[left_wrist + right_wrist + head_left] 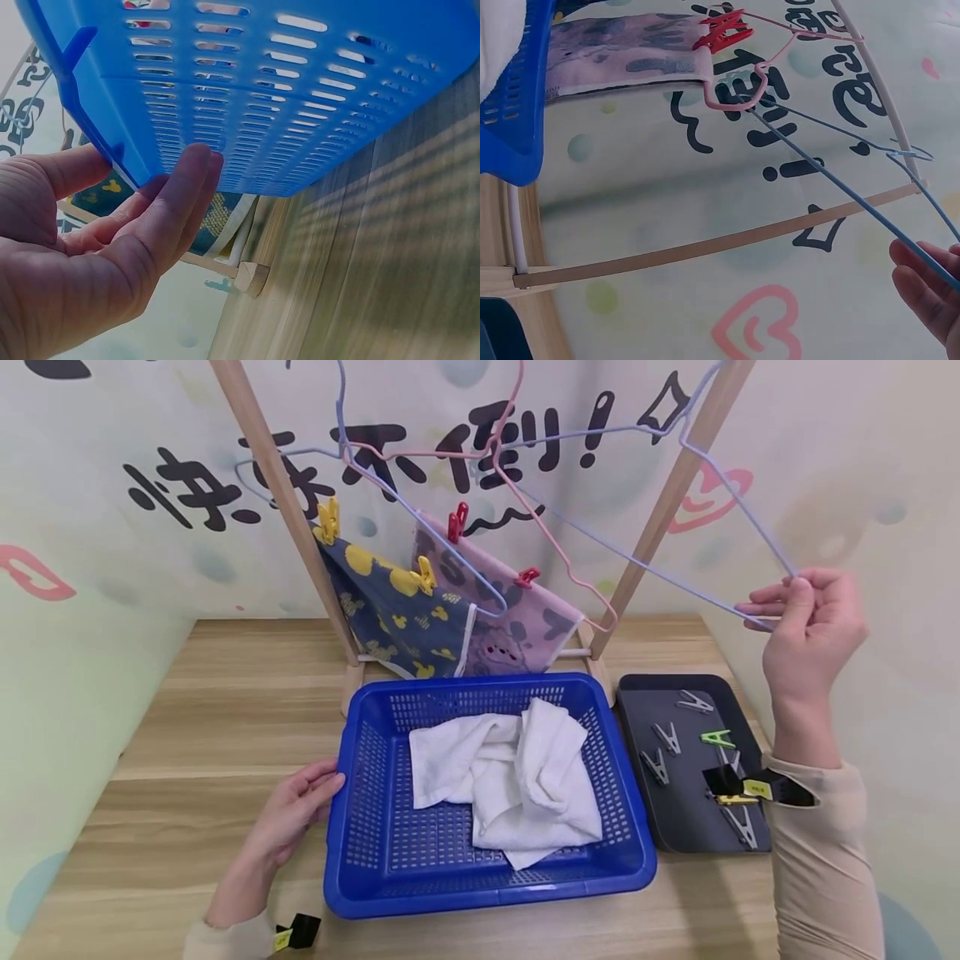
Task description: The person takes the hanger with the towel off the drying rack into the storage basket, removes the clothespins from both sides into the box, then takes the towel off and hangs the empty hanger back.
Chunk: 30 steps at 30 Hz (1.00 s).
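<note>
My right hand (pixel 813 627) pinches the right corner of a blue clothes hanger (pixel 660 577), out past the rack's right post. In the right wrist view, fingers (pixel 922 285) lie against the hanger's bar (pixel 840 187). My left hand (pixel 296 810) holds the left rim of a blue plastic basket (pixel 360 693); the left wrist view has the thumb at the rim and the fingers (pixel 184 187) along the outer wall. White cloth (pixel 540 785) lies crumpled in the basket. Behind it hang a dark blue patterned cloth (pixel 397 610) with yellow clips and a pink one (pixel 510 618) with red clips.
A wooden rack (pixel 255 435) stands behind the basket, carrying another blue hanger (pixel 420 518) and a pink hanger (pixel 555 543). To the basket's right, a dark tray (pixel 637 685) holds several grey clips (pixel 666 739), a green clip (pixel 716 738) and a yellow clip (pixel 735 799).
</note>
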Each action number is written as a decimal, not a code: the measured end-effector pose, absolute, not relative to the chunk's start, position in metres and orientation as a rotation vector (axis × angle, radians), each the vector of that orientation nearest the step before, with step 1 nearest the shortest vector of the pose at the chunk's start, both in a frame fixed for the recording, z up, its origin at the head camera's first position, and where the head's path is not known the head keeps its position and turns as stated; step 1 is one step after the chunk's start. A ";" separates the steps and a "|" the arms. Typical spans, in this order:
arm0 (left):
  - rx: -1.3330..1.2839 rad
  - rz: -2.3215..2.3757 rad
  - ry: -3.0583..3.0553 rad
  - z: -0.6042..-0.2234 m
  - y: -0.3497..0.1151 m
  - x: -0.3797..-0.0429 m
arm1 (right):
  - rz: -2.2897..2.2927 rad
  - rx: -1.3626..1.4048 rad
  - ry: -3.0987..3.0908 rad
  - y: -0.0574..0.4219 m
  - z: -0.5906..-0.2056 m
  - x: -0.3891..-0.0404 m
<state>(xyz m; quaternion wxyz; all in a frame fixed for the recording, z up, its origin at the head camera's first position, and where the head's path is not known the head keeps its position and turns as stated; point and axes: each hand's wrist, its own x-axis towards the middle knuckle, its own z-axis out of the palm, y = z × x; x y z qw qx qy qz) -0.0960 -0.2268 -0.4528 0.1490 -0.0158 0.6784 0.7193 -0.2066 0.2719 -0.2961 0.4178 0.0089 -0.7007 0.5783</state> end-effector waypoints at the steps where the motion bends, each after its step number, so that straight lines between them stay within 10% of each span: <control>1: -0.046 2.067 1.953 -0.453 -0.227 -0.096 | 1.433 0.017 -1.775 0.273 -0.298 -0.207; 30: -0.098 2.070 1.948 -0.451 -0.225 -0.096 | 0.870 0.126 -1.853 0.245 -0.309 -0.208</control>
